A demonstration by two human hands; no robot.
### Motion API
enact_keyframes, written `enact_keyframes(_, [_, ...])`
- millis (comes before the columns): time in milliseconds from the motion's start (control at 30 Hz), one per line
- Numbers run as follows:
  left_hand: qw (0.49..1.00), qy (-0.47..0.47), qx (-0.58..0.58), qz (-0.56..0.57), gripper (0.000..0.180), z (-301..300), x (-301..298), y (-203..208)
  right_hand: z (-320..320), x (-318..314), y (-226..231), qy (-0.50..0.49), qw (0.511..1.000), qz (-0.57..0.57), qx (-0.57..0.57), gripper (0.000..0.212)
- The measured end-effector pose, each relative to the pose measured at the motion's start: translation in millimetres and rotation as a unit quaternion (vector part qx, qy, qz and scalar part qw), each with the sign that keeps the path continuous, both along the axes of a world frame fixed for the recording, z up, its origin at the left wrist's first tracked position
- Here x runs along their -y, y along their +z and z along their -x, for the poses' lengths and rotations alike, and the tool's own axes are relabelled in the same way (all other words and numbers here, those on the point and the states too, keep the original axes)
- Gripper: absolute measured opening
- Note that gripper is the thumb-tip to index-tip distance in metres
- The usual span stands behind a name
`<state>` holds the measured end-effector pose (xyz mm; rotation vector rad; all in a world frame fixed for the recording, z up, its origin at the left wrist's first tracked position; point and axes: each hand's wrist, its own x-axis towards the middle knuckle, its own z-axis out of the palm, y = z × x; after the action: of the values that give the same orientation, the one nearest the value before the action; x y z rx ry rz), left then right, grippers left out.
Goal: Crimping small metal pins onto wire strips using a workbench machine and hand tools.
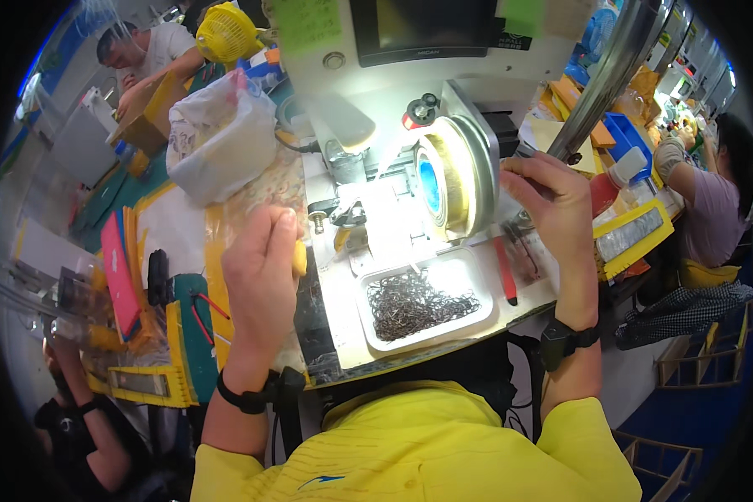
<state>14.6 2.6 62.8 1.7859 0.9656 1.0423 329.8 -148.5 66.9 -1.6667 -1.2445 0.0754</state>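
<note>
My left hand [263, 266] is closed, thumb on top, left of a lit bench machine [385, 205]. A small yellow piece [299, 258] shows at its fingers; I cannot tell whether it is held or worn. At the machine's right side my right hand [558, 209] has its thumb and fingers pinched together beside a spool [453, 180] with a blue centre; what they grip is too small to make out. Between my hands, a white tray [366, 328] holds a heap of thin dark wire-like pieces [414, 308]. Glare hides the machine's middle.
A red-handled tool [505, 268] lies right of the tray. A white bag-lined bin [219, 138] stands at the back left. A metal pole [615, 79] slants down on the right, near a red bottle [615, 186]. Co-workers sit at both sides.
</note>
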Motion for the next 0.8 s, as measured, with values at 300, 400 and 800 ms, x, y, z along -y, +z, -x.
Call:
enact_keyframes(300, [0.946,-0.16,0.015,0.282,0.016,-10,-26,-24,15,-15,-16,-0.02,0.994,-0.013,-0.103,0.016])
enact_keyframes(400, [0.944,-0.157,-0.003,0.289,0.024,-9,-24,-23,17,8,7,-0.036,0.998,0.025,-0.041,0.016])
enact_keyframes(800, [0.93,-0.17,0.083,0.314,0.017,-13,-20,-21,-67,49,8,-0.288,0.956,-0.06,0.01,0.019])
